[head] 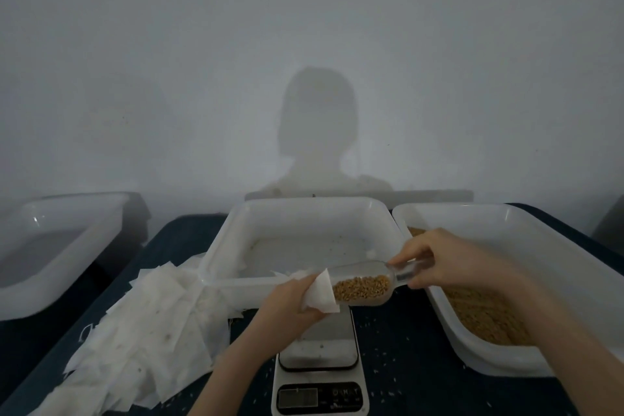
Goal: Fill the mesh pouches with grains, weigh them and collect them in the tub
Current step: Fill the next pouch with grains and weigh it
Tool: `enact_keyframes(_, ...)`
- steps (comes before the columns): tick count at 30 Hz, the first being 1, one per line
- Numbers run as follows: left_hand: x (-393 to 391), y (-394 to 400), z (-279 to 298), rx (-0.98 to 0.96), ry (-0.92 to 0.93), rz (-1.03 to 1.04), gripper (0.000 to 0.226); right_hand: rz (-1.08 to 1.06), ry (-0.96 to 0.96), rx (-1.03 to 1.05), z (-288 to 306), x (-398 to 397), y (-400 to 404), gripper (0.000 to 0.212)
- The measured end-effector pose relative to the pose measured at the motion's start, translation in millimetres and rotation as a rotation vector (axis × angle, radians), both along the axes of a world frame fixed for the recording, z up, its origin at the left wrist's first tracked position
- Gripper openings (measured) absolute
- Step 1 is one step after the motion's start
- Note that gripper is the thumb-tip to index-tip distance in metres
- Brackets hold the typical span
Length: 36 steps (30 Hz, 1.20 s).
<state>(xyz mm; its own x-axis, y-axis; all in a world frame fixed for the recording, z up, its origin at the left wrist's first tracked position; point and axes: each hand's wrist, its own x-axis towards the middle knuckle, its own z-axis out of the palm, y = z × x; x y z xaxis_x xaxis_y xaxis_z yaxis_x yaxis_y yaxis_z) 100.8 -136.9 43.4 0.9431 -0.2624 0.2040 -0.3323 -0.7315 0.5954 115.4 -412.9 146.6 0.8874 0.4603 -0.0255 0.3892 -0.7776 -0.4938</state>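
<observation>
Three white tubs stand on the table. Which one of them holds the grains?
The right tub, beside the right hand: golden grains cover its floor. The middle tub and the left tub show none.

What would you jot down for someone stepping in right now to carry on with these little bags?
Left hand grips an open mesh pouch above the scale.
Right hand holds the clear scoop, loaded with grains, its mouth at the pouch opening.
Grain tub sits on the right; empty pouches are piled on the left.
Middle tub shows no filled pouches.
Done: grains scooped.
Left: tip them in, weigh the pouch, drop it in the tub, repeat.
</observation>
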Motion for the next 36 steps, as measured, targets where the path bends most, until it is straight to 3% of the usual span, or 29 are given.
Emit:
enact_keyframes(4, -3, 1, -4, -0.037, 0.058, 0.013, 0.075, 0.009, -0.01, -0.035, 1, 1, 8, 0.039)
enact_keyframes(10, -5, 1, -6, -0.05, 0.046, 0.028, 0.07, 0.075, -0.143, -0.254, 13, -5, 21, 0.039)
enact_keyframes(14, -5, -8, -8, -0.074, 0.043, 0.057, 0.06, 0.062, -0.374, -0.476, 18, -15, 37, 0.037)
enact_keyframes(18, -4, -24, -15, -0.246, 0.08, 0.076, 0.039, 0.076, -0.679, -0.666, 18, -20, 55, 0.046)
enact_keyframes(26, -1, -41, -20, -0.416, 0.083, 0.16, 0.032, 0.122, -1.066, -0.708, 27, -15, 76, 0.029)
enact_keyframes(30, 4, -41, -21, -0.445, 0.079, 0.183, 0.029, 0.082, -0.91, -0.777, 30, -5, 78, 0.041)
enact_keyframes(33, 9, -42, -21, -0.433, 0.084, 0.197, 0.027, 0.075, -0.882, -0.789, 29, 6, 75, 0.048)
enact_keyframes(36, 13, -43, -22, -0.415, 0.055, 0.202, 0.03, 0.075, -0.945, -0.76, 27, 10, 72, 0.041)
